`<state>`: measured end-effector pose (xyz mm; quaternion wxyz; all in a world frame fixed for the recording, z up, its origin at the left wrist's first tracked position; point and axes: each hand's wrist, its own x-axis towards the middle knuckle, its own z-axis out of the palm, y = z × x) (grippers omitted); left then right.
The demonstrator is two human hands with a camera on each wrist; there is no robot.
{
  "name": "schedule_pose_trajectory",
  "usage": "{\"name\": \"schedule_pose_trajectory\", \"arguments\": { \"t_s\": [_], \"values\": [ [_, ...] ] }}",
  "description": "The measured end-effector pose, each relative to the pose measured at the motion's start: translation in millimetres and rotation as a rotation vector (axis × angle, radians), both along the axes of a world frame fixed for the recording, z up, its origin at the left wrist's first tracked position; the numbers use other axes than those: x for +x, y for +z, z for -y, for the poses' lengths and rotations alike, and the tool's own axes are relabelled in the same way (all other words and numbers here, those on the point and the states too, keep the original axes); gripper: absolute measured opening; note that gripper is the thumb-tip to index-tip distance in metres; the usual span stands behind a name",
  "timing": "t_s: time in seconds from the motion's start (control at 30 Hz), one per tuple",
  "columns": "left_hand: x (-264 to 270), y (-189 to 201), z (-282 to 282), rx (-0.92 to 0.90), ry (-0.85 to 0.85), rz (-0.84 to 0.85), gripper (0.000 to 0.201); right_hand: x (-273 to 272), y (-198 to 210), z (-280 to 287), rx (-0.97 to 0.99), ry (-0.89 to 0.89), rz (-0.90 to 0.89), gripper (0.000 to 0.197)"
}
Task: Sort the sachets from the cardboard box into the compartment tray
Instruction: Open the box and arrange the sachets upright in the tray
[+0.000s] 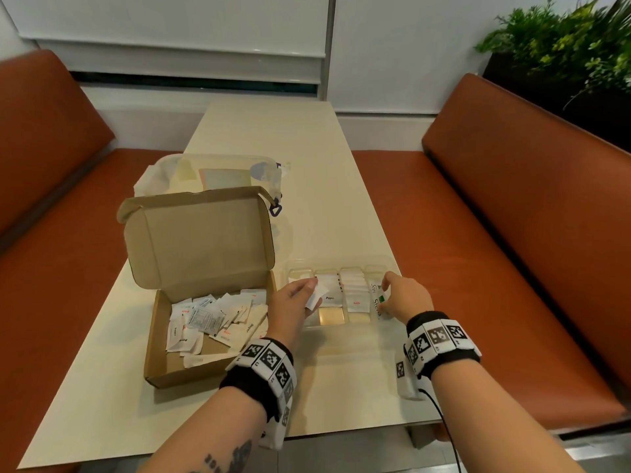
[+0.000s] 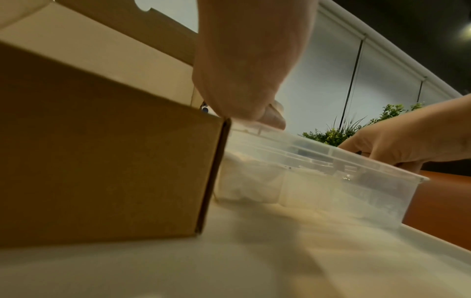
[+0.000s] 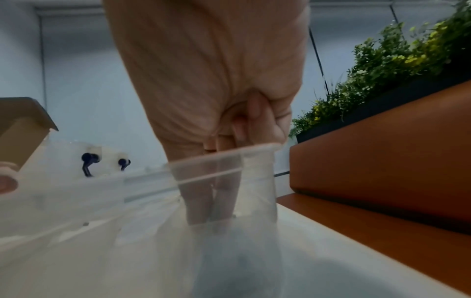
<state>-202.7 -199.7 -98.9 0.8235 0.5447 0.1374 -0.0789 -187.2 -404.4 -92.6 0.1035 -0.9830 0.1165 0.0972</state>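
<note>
An open cardboard box point(image 1: 160, 367) holds a heap of white sachets point(image 1: 211, 319). Right of it stands the clear compartment tray point(image 1: 341, 262), with white sachets in its middle sections. My left hand point(image 1: 311, 292) pinches a white sachet point(image 1: 317, 298) over the tray's left sections. My right hand point(image 1: 386, 292) reaches into the rightmost section and pinches a Stevia stick sachet point(image 1: 375, 297) with a green mark. In the left wrist view the left hand point(image 2: 244, 70) hangs beside the box point(image 2: 102, 151) over the tray point(image 2: 356, 156). In the right wrist view the fingers point(image 3: 219, 191) dip behind the tray wall point(image 3: 219, 159).
A clear lidded plastic bin point(image 1: 211, 172) with dark blue latches stands behind the box. The cream table point(image 1: 273, 131) runs away from me between two orange benches point(image 1: 512, 233). Green plants point(image 1: 563, 39) sit at the far right.
</note>
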Motion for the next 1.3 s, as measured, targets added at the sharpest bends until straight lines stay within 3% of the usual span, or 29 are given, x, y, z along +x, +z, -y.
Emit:
{"name": "schedule_pose_trajectory", "arguments": {
  "t_s": [0.1, 0.27, 0.4, 0.57, 0.7, 0.8, 0.93, 1.17, 1.3],
  "values": [
    [1, -2, 0, 0.005, 0.0, 0.004, 0.017, 2, 2, 0, -0.071, 0.066, -0.054, 0.041],
    [3, -6, -3, 0.003, -0.019, -0.027, 0.013, 5, -2, -2, -0.192, 0.128, -0.097, 0.031],
    [6, -7, -6, -0.014, -0.039, -0.064, 0.038, 5, -7, -5, -0.262, 0.118, -0.04, 0.029],
    [4, -2, -8, 0.011, -0.068, -0.066, 0.049, 4, -6, -5, -0.262, 0.117, -0.044, 0.03],
    [2, 3, -9, 0.025, -0.072, -0.068, 0.056, 2, 1, -11, -0.047, 0.046, 0.121, 0.034],
    [0, 6, -8, 0.038, -0.077, -0.067, 0.058, 0, 15, -29, 0.198, 0.061, 0.302, 0.023],
    [-2, 7, -7, 0.007, -0.11, -0.066, 0.055, -2, 22, -59, 0.547, 0.124, 0.239, 0.015],
    [-2, 3, -9, 0.108, -0.178, -0.043, 0.049, -1, 19, -66, 0.812, 0.034, 0.233, 0.006],
    [0, 0, -8, 0.158, -0.164, -0.042, 0.047, 3, 23, -64, 0.805, 0.02, 0.285, 0.01]
  ]
}}
